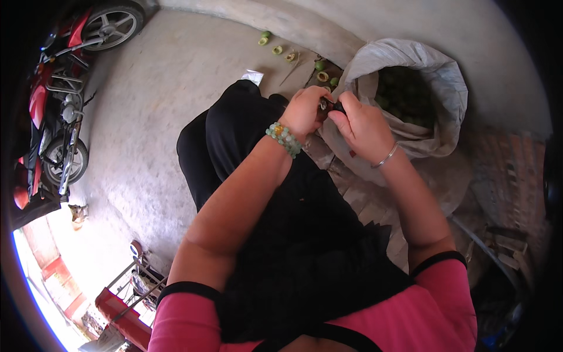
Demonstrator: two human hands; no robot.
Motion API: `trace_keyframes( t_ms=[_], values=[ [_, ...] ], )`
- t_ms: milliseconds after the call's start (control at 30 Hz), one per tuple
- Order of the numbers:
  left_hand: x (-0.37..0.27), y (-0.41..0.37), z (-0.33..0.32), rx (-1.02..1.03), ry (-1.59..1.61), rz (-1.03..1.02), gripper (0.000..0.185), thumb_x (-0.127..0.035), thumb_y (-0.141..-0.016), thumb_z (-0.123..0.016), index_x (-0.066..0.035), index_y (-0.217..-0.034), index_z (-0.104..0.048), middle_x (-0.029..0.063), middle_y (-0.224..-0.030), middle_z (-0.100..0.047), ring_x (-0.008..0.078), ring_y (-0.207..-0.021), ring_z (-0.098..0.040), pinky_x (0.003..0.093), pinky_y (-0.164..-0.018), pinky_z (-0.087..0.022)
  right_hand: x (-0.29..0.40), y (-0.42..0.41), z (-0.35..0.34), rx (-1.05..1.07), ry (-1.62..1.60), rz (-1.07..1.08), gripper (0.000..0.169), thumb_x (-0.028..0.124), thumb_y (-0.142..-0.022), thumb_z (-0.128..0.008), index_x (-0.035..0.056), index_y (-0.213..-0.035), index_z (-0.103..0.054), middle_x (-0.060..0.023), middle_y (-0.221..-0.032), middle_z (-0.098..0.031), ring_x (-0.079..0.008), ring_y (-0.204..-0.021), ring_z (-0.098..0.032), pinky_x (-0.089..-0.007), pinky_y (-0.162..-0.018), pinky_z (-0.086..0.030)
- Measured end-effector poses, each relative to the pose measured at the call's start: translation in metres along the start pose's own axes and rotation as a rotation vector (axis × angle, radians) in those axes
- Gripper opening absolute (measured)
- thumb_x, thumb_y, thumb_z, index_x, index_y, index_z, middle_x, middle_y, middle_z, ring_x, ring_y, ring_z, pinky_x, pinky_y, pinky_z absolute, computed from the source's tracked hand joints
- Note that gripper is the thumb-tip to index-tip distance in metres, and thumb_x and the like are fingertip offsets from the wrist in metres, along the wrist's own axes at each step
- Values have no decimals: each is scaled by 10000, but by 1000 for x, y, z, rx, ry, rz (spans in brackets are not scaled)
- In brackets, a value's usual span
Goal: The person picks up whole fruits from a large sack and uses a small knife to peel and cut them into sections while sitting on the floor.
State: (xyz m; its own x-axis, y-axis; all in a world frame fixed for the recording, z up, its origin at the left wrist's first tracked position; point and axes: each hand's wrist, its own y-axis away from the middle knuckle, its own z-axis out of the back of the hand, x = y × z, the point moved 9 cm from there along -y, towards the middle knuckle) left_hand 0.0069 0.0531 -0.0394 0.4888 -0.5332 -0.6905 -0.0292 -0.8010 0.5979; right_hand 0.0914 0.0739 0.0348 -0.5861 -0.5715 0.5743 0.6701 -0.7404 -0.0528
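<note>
My hands meet above my lap, beside the sack. My left hand (303,110), with a beaded bracelet at the wrist, is closed around a small dark object (323,105), mostly covered by the fingers. My right hand (367,127) pinches a small black piece (338,107), perhaps a tool handle, against it. What either piece is exactly cannot be made out. Just right of the hands stands a white woven sack (451,88) with a rolled rim. Many round dark green fruits (404,94) lie inside it in shadow.
Along the wall's foot lie whole green fruits (319,65) and hollow husk halves (322,76). A white paper piece (253,77) rests beyond my knee. A red motorcycle (39,103) stands at left, near a cat (77,214). A grey pipe (479,242) runs at right.
</note>
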Motion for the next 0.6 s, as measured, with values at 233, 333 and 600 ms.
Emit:
trace_keyframes(
  t_ms=[233,333,600],
  values=[
    [5,4,-18,249,377,121,249,-276,-843,-418,-77,-738,-525,-17,-560,-398,75,-403,-293,185,-370,-239,8,11,6,-336,-25,33,237,271,-805,-581,62,-866,-487,-121,-718,-559,-325,-629,-562,-396,-525,-436],
    [10,5,-15,244,341,152,226,-266,-828,-460,-79,-720,-528,-22,-546,-379,68,-403,-283,189,-369,-230,5,14,2,-300,-22,42,233,270,-797,-591,67,-854,-493,-110,-710,-555,-312,-618,-562,-386,-520,-440],
    [17,0,-8,148,117,232,185,-234,-810,-499,-86,-701,-523,-29,-515,-341,60,-394,-240,204,-358,-176,6,8,7,44,78,-2,262,288,-824,-564,56,-843,-445,-159,-648,-544,-349,-599,-547,-434,-509,-415]
  ],
)
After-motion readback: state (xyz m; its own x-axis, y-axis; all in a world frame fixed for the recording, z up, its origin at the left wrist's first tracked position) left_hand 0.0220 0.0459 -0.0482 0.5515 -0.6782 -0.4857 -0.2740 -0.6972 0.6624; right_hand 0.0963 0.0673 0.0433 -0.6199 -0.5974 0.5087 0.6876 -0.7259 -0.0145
